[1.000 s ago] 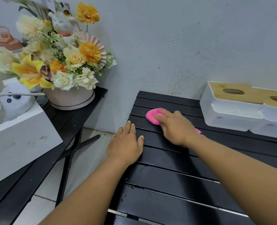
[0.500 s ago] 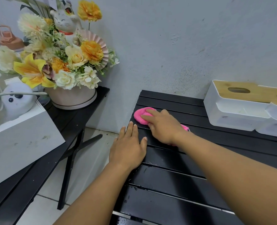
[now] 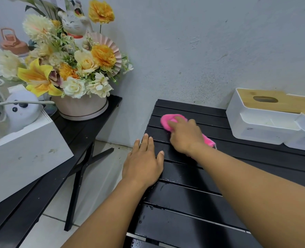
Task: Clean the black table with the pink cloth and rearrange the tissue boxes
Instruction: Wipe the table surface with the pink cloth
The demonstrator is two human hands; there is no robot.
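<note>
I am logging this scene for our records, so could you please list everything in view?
slatted table: 1, black, right, wet near front
cloth: 1, pink, far left of that table
tissue boxes: 2, white with wooden lids, far right by wall
side table: 1, black, left
flower arrangement: 1, yellow and cream, pink pot, side table
lucky cat figurine: 1, white, among flowers
box: 1, white, left
left hand: flat on slatted table edge
right hand: pressing cloth

- No text, label, brand, number or sign can be read anywhere in the view.
- The tissue boxes (image 3: 266, 119) at the right edge of the black table (image 3: 193, 203) show plain surfaces only.
</note>
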